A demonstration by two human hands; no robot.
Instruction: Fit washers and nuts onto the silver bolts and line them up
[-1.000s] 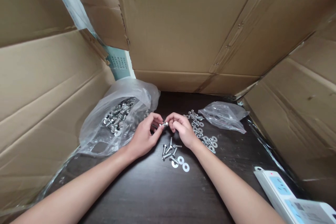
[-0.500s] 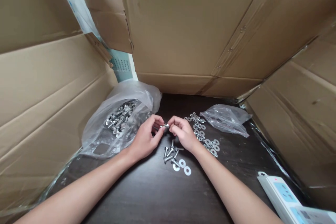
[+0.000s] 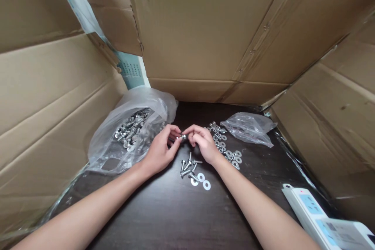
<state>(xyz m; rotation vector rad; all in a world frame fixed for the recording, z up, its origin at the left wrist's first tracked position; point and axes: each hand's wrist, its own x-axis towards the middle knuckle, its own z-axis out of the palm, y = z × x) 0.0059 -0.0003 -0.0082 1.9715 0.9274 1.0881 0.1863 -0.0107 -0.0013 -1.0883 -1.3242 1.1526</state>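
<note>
A small metal bolt (image 3: 183, 137) with a wider hex part at its right end is pinched between the thumb and fingers of my left hand (image 3: 164, 146). My right hand (image 3: 203, 142) curls at the bolt's right end, its index fingertip against it. Whether that hex part is the head or a nut I cannot tell. Just below my hands, several loose bolts (image 3: 187, 165) lie in a small pile on the dark table (image 3: 164, 211). Flat washers (image 3: 206, 184) lie at the pile's near side. Right of my right hand spreads a group of washers and nuts (image 3: 222, 144), partly hidden by the hand.
A clear plastic bag (image 3: 102, 140) full of bolts lies open at the left. Another crumpled plastic bag (image 3: 249, 127) is at the back right. A white power strip (image 3: 299, 203) sits at the front right. Cardboard walls (image 3: 205, 27) enclose the table's back and sides.
The view has shifted slightly, so everything sits a little further left and up. My right index finger has stretched over the bolt's end, while my left hand keeps its pinch.
</note>
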